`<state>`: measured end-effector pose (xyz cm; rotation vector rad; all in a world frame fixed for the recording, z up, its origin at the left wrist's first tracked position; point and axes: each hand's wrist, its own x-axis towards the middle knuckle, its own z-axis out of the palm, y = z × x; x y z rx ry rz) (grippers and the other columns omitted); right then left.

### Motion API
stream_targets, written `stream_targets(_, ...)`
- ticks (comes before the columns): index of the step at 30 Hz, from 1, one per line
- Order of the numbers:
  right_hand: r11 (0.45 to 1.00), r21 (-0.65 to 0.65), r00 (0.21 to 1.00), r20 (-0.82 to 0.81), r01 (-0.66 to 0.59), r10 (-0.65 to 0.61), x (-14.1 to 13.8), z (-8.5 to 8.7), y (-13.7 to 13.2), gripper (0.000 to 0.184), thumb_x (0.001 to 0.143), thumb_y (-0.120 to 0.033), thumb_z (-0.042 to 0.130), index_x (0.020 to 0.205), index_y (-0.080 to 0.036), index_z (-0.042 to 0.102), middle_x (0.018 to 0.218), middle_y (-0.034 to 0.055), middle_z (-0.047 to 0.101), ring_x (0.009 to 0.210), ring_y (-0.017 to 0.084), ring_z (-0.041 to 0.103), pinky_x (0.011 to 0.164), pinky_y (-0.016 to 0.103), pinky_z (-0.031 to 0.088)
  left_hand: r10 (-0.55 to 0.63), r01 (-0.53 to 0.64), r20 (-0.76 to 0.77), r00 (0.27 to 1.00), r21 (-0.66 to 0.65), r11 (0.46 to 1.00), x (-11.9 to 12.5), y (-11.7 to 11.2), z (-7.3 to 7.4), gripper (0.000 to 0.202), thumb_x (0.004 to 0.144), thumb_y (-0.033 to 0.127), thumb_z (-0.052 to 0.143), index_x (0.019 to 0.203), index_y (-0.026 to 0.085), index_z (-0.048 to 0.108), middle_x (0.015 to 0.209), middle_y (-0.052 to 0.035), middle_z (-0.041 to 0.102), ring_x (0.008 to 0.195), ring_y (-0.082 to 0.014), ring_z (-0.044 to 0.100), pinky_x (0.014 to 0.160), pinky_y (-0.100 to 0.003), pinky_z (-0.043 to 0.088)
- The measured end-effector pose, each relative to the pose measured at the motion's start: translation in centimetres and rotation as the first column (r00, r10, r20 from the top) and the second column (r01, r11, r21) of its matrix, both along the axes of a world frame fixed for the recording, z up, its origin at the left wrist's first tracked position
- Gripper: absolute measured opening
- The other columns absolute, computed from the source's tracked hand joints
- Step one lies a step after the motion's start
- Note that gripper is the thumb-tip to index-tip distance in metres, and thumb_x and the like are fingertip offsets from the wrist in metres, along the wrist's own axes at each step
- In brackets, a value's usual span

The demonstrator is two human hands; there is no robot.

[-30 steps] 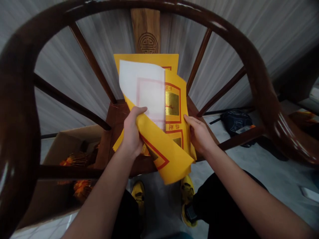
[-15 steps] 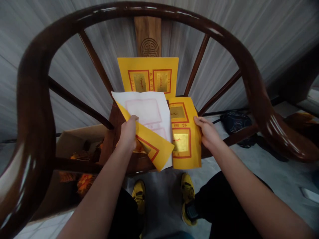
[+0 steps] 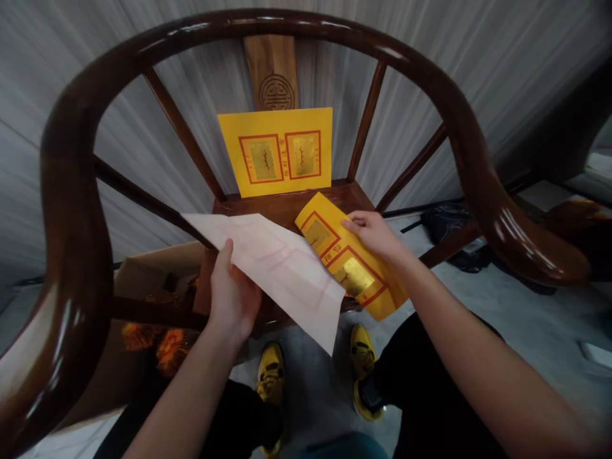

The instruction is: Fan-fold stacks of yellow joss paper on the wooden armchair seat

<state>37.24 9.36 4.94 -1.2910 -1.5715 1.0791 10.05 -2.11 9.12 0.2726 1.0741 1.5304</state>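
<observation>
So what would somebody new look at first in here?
Probably the bright yellow sheet with gold patches, propped upright at the back of the dark chair. Then the whitish paper in the left hand and the printed yellow paper in the right hand.

Light was dim; the curved, glossy, dark-brown wooden chair rail (image 3: 261,21) glared at twelve o'clock, and corners blurred.

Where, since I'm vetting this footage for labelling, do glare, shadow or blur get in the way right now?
Head view: glare streaks the chair rail and brightens a gold patch on the yellow paper in the right hand; head view: the dark bag at right sinks into shadow; head view: the orange decorations in the box look soft.
</observation>
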Motion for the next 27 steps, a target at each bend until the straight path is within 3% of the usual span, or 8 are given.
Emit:
stream_targets(6, 0.969, -0.07, 0.901, -0.357, 0.237, -0.246, 4.4, 4.0, 0.0, 0.028, 0.075, -0.049, 0.084, 0.083, -0.027, 0.069, 0.086, 0.0011, 0.075, 0.082, 0.024, 0.071, 0.075, 0.037, 0.059, -0.066, 0.052, 0.129, 0.989, 0.113, 0.992, 1.5, 2.1, 0.3, 0.038, 0.103, 0.059, 0.051, 0.101, 0.022, 0.058, 0.085, -0.004, 0.063, 0.068, -0.0186, 0.063, 0.077, -0.033, 0.056)
stream_targets(11, 0.972, -0.231, 0.807, -0.568, 0.036, -0.164, 3.0, 4.6, -0.2, 0.014, 0.084, -0.037, 0.076, 0.089, -0.025, 0.069, 0.07, 0.0005, 0.068, 0.068, 0.02, 0.067, 0.069, 0.035, 0.062, -0.137, 0.109, 0.122, 0.983, 0.209, 0.972, 4.0, 4.3, -1.0, 0.035, 0.103, 0.059, 0.05, 0.102, 0.025, 0.054, 0.088, -0.0015, 0.058, 0.069, -0.0165, 0.057, 0.074, -0.029, 0.051)
stream_targets(14, 0.94, -0.336, 0.735, -0.65, -0.05, -0.194, 1.8, 4.8, -0.2, 0.005, 0.088, -0.029, 0.069, 0.091, -0.024, 0.07, 0.058, -0.0021, 0.059, 0.05, 0.016, 0.056, 0.055, 0.03, 0.058, -0.177, 0.197, -0.128, 0.976, 0.166, 0.966, 5.4, 6.0, -2.9, 0.033, 0.105, 0.057, 0.046, 0.111, 0.026, 0.054, 0.094, -0.0016, 0.056, 0.074, -0.0162, 0.056, 0.077, -0.029, 0.05)
stream_targets(16, 0.916, -0.396, 0.723, -0.65, -0.062, -0.233, 1.4, 4.8, -0.2, 0.009, 0.092, -0.028, 0.065, 0.097, -0.024, 0.071, 0.057, -0.0021, 0.059, 0.048, 0.016, 0.055, 0.053, 0.03, 0.058, -0.236, 0.298, -0.445, 0.864, 0.075, 0.951, 5.9, 6.9, -4.1, 0.033, 0.106, 0.054, 0.044, 0.124, 0.027, 0.053, 0.111, -0.0053, 0.06, 0.094, -0.0196, 0.061, 0.089, -0.032, 0.05)
stream_targets(18, 0.895, -0.442, 0.734, -0.629, -0.065, -0.257, 1.3, 4.5, -0.2, 0.015, 0.096, -0.031, 0.062, 0.104, -0.023, 0.072, 0.062, -0.0005, 0.065, 0.053, 0.018, 0.061, 0.058, 0.032, 0.061, -0.328, 0.417, -0.72, 0.612, -0.059, 0.907, 6.0, 7.3, -5.1, 0.035, 0.107, 0.051, 0.04, 0.132, 0.029, 0.053, 0.132, -0.009, 0.06, 0.123, -0.0252, 0.057, 0.107, -0.039, 0.045)
stream_targets(21, 0.853, -0.514, 0.771, -0.577, -0.086, -0.27, 1.4, 4.1, -0.2, 0.025, 0.097, -0.039, 0.062, 0.111, -0.021, 0.072, 0.076, 0.0042, 0.075, 0.071, 0.024, 0.073, 0.072, 0.039, 0.065, -0.432, 0.497, -0.842, 0.325, -0.237, 0.835, 5.6, 7.2, -5.8, 0.026, 0.1, 0.043, 0.053, 0.114, 0.026, 0.067, 0.147, -0.012, 0.055, 0.147, -0.0363, 0.037, 0.124, -0.056, 0.026)
stream_targets(24, 0.802, -0.598, 0.81, -0.473, -0.006, -0.347, 1.8, 3.8, -0.4, 0.024, 0.091, -0.035, 0.067, 0.107, -0.019, 0.074, 0.082, 0.0077, 0.079, 0.082, 0.029, 0.076, 0.079, 0.044, 0.064, -0.47, 0.475, -0.812, 0.346, -0.281, 0.834, 4.5, 7.4, -6.1, 0.013, 0.087, 0.033, 0.067, 0.09, 0.022, 0.071, 0.147, -0.0163, 0.057, 0.153, -0.0468, 0.024, 0.126, -0.067, 0.011)
stream_targets(27, 0.818, -0.568, 0.833, -0.406, 0.093, -0.377, 2.3, 3.5, -0.6, 0.012, 0.083, -0.026, 0.072, 0.092, -0.019, 0.075, 0.08, 0.0072, 0.079, 0.081, 0.027, 0.075, 0.08, 0.041, 0.063, -0.433, 0.438, -0.711, 0.554, -0.194, 0.878, 3.3, 8.3, -6.2, 0.011, 0.087, 0.033, 0.067, 0.084, 0.023, 0.071, 0.138, -0.0162, 0.065, 0.159, -0.0424, 0.021, 0.128, -0.061, 0.016)
